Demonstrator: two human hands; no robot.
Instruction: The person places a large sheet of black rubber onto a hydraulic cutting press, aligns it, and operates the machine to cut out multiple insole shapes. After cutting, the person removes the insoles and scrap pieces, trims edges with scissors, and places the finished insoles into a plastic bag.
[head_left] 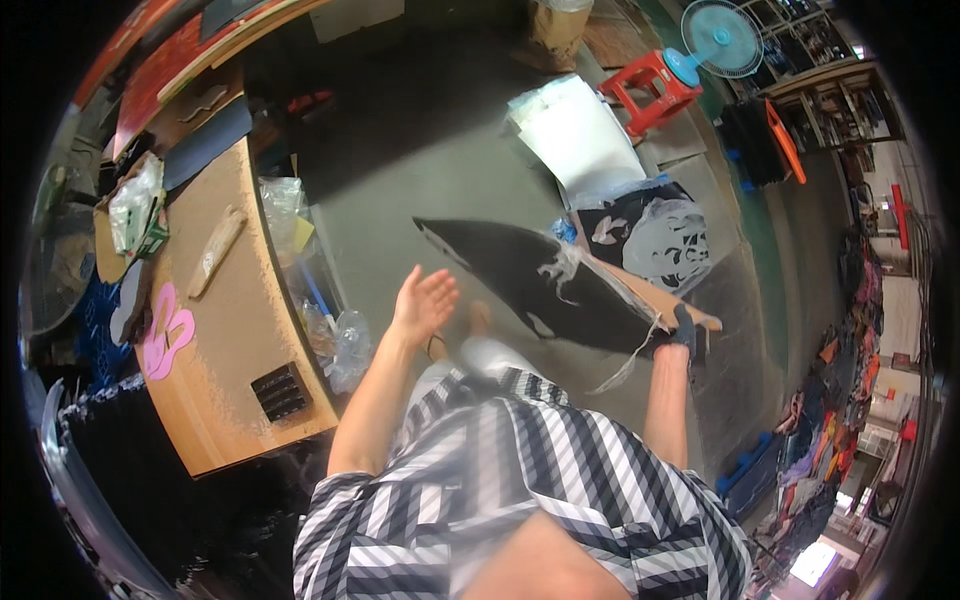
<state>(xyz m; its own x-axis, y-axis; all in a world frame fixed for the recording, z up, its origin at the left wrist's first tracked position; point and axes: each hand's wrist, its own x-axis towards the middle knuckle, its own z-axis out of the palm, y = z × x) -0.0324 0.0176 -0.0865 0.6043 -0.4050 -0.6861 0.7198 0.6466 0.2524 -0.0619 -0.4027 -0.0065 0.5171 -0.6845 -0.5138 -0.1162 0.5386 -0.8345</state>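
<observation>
A large black sheet (520, 275), long and pointed at its far left end, hangs in front of me. Ragged whitish strips (567, 262) trail from its upper edge, and a tan, board-like strip (640, 290) shows along its right side. My right hand (677, 335), in a dark glove, is closed around the sheet's right end; some of its fingers are hidden. Bare and empty, my left hand (427, 300) is held up left of the sheet, fingers stretched out and apart from it.
To the left stands a wooden table (215, 370) with pink cut-out pieces (168, 335) and a black block (280, 392). White sheets (578, 135) and a black-and-grey patterned sheet (665, 240) lie ahead on the right, near a red stool (650, 92) and a blue fan (722, 38).
</observation>
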